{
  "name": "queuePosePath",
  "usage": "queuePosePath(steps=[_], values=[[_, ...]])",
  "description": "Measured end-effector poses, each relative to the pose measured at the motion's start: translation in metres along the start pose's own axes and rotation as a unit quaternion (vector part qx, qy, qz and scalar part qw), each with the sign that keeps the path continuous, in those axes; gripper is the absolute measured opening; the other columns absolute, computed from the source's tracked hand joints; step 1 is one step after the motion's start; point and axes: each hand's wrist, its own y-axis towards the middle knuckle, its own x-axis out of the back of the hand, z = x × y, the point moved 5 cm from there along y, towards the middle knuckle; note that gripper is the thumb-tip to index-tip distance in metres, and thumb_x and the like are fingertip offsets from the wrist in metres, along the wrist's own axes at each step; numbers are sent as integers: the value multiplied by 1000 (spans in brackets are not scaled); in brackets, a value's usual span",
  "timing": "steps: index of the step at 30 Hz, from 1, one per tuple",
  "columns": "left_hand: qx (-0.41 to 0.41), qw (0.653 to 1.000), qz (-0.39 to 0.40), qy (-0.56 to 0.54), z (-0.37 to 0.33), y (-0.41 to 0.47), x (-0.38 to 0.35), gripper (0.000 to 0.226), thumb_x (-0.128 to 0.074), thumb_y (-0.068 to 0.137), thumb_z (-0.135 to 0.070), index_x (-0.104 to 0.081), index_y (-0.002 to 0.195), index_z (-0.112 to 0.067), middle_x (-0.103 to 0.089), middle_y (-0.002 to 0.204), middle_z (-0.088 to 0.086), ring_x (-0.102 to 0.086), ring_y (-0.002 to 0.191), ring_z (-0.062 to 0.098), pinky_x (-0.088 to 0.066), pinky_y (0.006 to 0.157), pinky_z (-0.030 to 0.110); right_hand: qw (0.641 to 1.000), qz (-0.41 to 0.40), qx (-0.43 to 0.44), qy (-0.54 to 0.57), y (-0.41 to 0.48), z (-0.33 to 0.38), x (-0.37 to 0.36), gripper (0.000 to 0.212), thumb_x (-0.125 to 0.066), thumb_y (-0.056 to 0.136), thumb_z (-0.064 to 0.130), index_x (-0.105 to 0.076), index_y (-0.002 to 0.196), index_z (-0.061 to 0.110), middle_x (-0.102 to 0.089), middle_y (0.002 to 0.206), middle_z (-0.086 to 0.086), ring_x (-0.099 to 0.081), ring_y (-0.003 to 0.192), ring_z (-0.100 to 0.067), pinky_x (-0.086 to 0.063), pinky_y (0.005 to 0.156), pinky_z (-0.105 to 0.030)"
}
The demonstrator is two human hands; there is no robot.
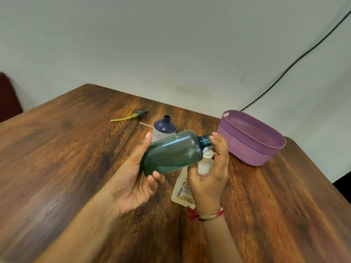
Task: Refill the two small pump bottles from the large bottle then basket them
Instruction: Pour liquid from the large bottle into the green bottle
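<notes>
White bottle (182,188) labelled BIOCHEN CHG, teal bottle (171,152) tilted

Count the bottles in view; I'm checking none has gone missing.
3. A teal bottle tilted in the left hand; a white labelled bottle gripped by the right hand; an uncapped dark blue bottle standing on the table behind them. The basket's near wall could hide another.
</notes>
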Motion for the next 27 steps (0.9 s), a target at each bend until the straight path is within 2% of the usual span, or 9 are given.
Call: queuePosePath(steps=[3, 7, 10, 13, 16, 18, 20, 24, 27], values=[[-4, 1000, -1, 12, -3, -2, 2, 71, -96, 37, -40, -75, 96, -7, -66, 90, 21, -57, 37, 13, -44, 29, 17, 1000, -31, 2, 1, 1, 0, 0, 53, -64, 74, 11, -46, 123, 21, -49, 127, 12, -51, 121, -7, -45, 98, -33], [-23, 999, -16, 43, -10, -4, 0, 72, -97, 30, -41, -77, 92, -11, -67, 86, 19, -55, 35, 12, -43, 29, 16, 998, -55, 5, -10, 1, 1, 2, 45, -69, 74, 10, -51, 114, 20, -57, 117, 6, -56, 111, -10, -51, 92, -37], [-11, 999, -14, 47, -9, -5, -1, 67, -93, 39, -45, -77, 94, -10, -68, 89, 20, -55, 35, 12, -44, 29, 17, 999, -32, -6, -24, 0, 1, 1, 56, -71, 74, 4, -48, 121, 21, -53, 126, 7, -50, 121, -4, -47, 100, -31], [-4, 999, -6, 39, -6, -5, -2, 67, -92, 42, -44, -76, 97, -9, -68, 92, 21, -57, 36, 13, -45, 30, 17, 999, -14, -12, -37, 1, 4, -1, 59, -65, 77, 11, -43, 131, 23, -49, 137, 4, -38, 130, 6, -38, 104, -21], [-2, 999, -2, 35, -3, -4, 0, 67, -94, 41, -42, -76, 95, -7, -68, 92, 21, -57, 36, 13, -45, 30, 17, 1000, -26, -9, -6, 2, 3, 3, 59, -69, 75, 3, -47, 126, 23, -54, 131, 2, -50, 124, -6, -47, 101, -33], [-10, 999, -17, 33, -3, -3, 1, 55, -85, 59, -48, -75, 94, -7, -67, 90, 20, -55, 35, 11, -43, 29, 16, 999, -47, -10, 12, 4, 2, 5, 58, -74, 72, -4, -52, 119, 22, -61, 121, -2, -60, 113, -17, -53, 90, -45], [-24, 998, -38, 40, -7, -3, 1, 51, -72, 68, -51, -73, 95, -7, -66, 88, 19, -53, 33, 10, -42, 28, 15, 998, -58, -13, 8, 6, 2, 5, 55, -76, 70, -6, -54, 113, 22, -64, 114, -5, -63, 105, -19, -55, 82, -46], [-23, 998, -9, 59, -10, -7, -1, 60, -84, 57, -52, -75, 98, -9, -67, 91, 20, -56, 37, 12, -44, 30, 16, 999, -40, -16, 0, 4, 3, 4, 55, -77, 72, -2, -52, 114, 23, -63, 116, -3, -60, 108, -16, -52, 88, -41], [-5, 997, 51, 53, -7, -11, -2, 65, -98, 39, -29, -76, 97, -8, -67, 96, 23, -61, 45, 16, -49, 34, 18, 1000, -22, -18, 4, 2, 3, 3, 60, -73, 76, 0, -47, 124, 24, -57, 128, -3, -54, 120, -15, -48, 98, -37]])
